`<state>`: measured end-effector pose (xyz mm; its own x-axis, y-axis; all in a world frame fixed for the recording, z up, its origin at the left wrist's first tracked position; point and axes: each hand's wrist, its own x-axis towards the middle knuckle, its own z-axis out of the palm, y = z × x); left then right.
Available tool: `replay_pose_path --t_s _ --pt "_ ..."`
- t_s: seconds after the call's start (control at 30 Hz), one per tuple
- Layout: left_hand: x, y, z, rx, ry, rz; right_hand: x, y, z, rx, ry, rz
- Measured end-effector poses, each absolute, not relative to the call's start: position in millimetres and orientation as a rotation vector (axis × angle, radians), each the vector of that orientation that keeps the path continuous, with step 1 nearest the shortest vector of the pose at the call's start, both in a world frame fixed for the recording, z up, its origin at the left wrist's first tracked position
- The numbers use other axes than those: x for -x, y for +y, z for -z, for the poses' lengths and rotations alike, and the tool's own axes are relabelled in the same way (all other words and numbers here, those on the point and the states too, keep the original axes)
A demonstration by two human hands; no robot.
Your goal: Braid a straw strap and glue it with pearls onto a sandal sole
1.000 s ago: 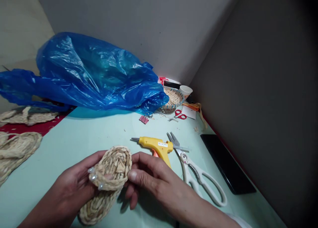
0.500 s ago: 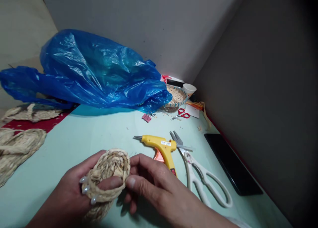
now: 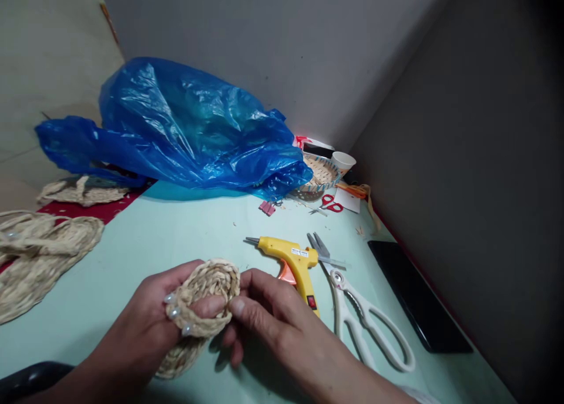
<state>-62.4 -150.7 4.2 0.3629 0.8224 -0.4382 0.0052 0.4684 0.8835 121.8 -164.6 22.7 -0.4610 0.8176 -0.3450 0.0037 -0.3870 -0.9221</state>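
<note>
A small braided straw slipper (image 3: 220,275) with pearl-like beads on its strap is held low in the middle of the view. My left hand (image 3: 154,316) wraps round it from the left, its thumb passed under the strap. My right hand (image 3: 268,322) pinches the right edge of the slipper between thumb and forefinger. Just beyond my right hand a yellow glue gun (image 3: 288,254) lies on its side, its nozzle pointing left. Part of the slipper is hidden by my left hand.
White-handled scissors (image 3: 352,298) and a black phone (image 3: 418,298) lie right. Further back are a blue plastic bag (image 3: 189,128), red scissors (image 3: 330,203), pink clip (image 3: 267,208), woven basket (image 3: 324,172) and paper cup (image 3: 343,160). More straw slippers (image 3: 53,263) lie left.
The whole view has shifted, so the table items appear further right. A dark curved object now shows at the lower left. Both hands keep their hold on the slipper.
</note>
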Motion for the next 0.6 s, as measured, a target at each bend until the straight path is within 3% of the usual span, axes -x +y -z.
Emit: replay_pose_path --t_s 0.33,0.6 --pt "61.9 -149.9 5.8 -1.151 0.875 -0.682 -124.3 -159.0 -12.3 1.195 -1.369 -1.814" --pt "65.0 -145.0 -11.9 -1.131 1.045 -0.796 -133.0 -153.1 -8.8 1.244 -1.410 -1.681"
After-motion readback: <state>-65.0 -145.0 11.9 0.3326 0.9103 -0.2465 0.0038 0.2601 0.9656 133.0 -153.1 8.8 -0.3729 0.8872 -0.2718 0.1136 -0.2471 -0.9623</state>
